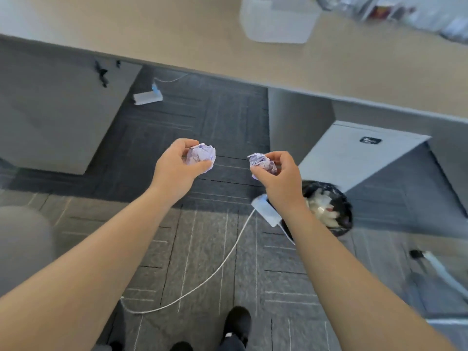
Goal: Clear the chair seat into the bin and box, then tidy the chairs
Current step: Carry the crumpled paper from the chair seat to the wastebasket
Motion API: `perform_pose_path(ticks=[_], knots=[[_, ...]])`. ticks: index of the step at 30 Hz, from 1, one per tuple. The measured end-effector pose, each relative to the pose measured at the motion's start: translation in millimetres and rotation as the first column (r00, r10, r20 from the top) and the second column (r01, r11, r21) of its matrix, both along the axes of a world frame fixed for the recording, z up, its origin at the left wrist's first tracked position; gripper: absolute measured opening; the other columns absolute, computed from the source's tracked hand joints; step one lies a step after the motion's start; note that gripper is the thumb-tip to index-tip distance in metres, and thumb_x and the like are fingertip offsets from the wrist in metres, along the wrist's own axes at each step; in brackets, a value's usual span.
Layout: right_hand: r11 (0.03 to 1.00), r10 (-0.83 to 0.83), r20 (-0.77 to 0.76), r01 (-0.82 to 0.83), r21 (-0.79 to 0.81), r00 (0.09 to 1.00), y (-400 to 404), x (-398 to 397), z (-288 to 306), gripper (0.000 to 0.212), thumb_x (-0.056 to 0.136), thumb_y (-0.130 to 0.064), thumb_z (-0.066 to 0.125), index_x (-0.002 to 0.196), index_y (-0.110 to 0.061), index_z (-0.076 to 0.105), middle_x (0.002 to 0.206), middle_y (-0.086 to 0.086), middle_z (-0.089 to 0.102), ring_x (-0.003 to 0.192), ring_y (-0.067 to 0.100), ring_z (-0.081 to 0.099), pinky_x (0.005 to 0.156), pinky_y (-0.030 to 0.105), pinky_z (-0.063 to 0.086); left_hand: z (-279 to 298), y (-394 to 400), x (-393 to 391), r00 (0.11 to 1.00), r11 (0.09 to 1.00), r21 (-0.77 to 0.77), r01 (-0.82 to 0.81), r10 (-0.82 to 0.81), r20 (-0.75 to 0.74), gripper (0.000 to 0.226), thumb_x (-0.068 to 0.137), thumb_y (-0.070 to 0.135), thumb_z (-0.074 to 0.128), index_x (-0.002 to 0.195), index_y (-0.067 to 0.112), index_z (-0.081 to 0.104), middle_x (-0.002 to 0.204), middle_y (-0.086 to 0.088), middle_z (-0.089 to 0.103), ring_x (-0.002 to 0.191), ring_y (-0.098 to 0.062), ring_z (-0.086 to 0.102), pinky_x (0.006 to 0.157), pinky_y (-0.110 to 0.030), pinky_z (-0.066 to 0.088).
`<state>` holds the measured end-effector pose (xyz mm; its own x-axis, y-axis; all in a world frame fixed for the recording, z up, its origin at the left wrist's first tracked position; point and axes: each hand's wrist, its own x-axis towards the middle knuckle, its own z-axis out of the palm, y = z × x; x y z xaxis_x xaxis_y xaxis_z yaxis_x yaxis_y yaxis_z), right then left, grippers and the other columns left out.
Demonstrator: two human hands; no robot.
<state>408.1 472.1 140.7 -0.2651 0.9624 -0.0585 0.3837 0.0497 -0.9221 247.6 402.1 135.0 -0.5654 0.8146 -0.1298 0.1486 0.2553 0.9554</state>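
Observation:
My left hand grips a crumpled ball of pale purple paper above the dark carpet. A second crumpled purple paper ball is pinched in my right hand, a little to the right. The black-lined bin, with white scraps inside, stands on the floor just right of and below my right hand, partly hidden by my wrist. A grey rounded shape at the left edge may be a chair seat; it is too blurred to be sure.
A beige desk top spans the top with a translucent plastic box on it. A grey cabinet stands under the desk behind the bin. A white power strip and its cord lie on the carpet by my shoes.

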Motion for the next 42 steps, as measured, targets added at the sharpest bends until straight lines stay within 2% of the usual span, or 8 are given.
perform_pose_path(ticks=[9,14,20,24,30,34,38,42], knots=[[0.949,-0.315,0.041,0.316,-0.018,0.948,59.8,172.4,-15.4,0.021,0.079,-0.017,0.067,0.091,-0.018,0.050,0.088,0.000,0.058,0.078,0.014,0.054,0.067,0.018,0.043,-13.8,105.6,146.8,0.959,0.955,-0.083,0.284,-0.285,0.006,0.042,0.077,0.015,0.064,0.117,0.015,0.049,0.100,0.004,0.057,0.094,-0.017,0.056,0.079,-0.024,0.043],[0.922,-0.384,0.060,0.386,-0.028,0.921,108.2,261.1,-36.6,0.017,0.079,-0.017,0.067,0.084,-0.023,0.052,0.088,0.002,0.060,0.071,0.008,0.055,0.056,0.007,0.041,-46.5,168.8,226.0,0.902,0.881,-0.228,0.415,-0.431,-0.022,0.034,0.068,0.030,0.059,0.085,0.001,0.051,0.093,-0.022,0.058,0.068,-0.018,0.049,0.059,-0.015,0.034],[0.892,-0.429,0.087,0.436,-0.116,0.899,158.4,340.2,-65.6,0.016,0.078,-0.011,0.066,0.079,-0.023,0.055,0.076,-0.009,0.059,0.071,0.011,0.055,0.059,0.014,0.043,-83.5,223.2,305.2,0.894,0.847,-0.317,0.426,-0.449,-0.001,0.040,0.077,0.019,0.064,0.115,0.012,0.052,0.114,-0.003,0.059,0.101,-0.019,0.053,0.077,-0.027,0.036],[0.882,-0.428,0.116,0.442,-0.164,0.896,184.4,363.5,-88.7,0.017,0.078,-0.014,0.067,0.088,-0.020,0.054,0.089,0.000,0.059,0.069,0.005,0.053,0.060,0.015,0.042,-97.8,259.2,330.6,0.886,0.837,-0.349,0.422,-0.462,-0.037,0.044,0.081,0.018,0.061,0.122,0.012,0.047,0.113,0.000,0.054,0.107,-0.019,0.051,0.080,-0.028,0.035],[0.861,-0.442,0.117,0.458,-0.221,0.889,225.4,364.9,-124.7,0.018,0.078,-0.013,0.066,0.091,-0.019,0.054,0.100,0.006,0.061,0.069,0.002,0.051,0.055,0.010,0.041,-122.4,317.3,335.4,0.871,0.806,-0.406,0.430,-0.489,-0.047,0.063,0.084,0.016,0.057,0.139,0.014,0.028,0.145,-0.011,0.037,0.131,-0.026,0.037,0.105,-0.038,0.033],[0.839,-0.443,0.167,0.473,-0.271,0.881,254.2,352.2,-153.5,0.025,0.076,-0.014,0.067,0.099,-0.016,0.057,0.116,0.013,0.059,0.084,0.014,0.055,0.061,0.017,0.039,-136.7,339.5,333.1,0.844,0.769,-0.444,0.460,-0.534,-0.049,0.044,0.087,0.015,0.053,0.129,0.014,0.042,0.137,-0.005,0.048,0.121,-0.021,0.048,0.097,-0.034,0.040],[0.829,-0.385,0.239,0.448,-0.335,0.891,278.0,340.2,-166.3,0.051,0.082,-0.016,0.063,0.130,-0.015,0.045,0.136,0.006,0.048,0.115,0.017,0.049,0.085,0.022,0.033,-142.4,359.0,327.9,0.823,0.752,-0.449,0.484,-0.564,-0.058,0.030,0.089,0.016,0.049,0.119,0.014,0.051,0.126,0.000,0.054,0.099,-0.012,0.050,0.082,-0.030,0.041],[0.802,-0.439,0.235,0.496,-0.332,0.867,289.4,345.9,-156.0,0.038,0.087,-0.013,0.054,0.125,-0.013,0.051,0.105,-0.005,0.052,0.098,0.009,0.047,0.082,0.021,0.033,-134.3,377.4,334.2,0.814,0.771,-0.405,0.492,-0.572,-0.101,0.025,0.090,0.015,0.047,0.113,0.013,0.055,0.110,0.007,0.052,0.098,-0.007,0.046,0.083,-0.022,0.031]])
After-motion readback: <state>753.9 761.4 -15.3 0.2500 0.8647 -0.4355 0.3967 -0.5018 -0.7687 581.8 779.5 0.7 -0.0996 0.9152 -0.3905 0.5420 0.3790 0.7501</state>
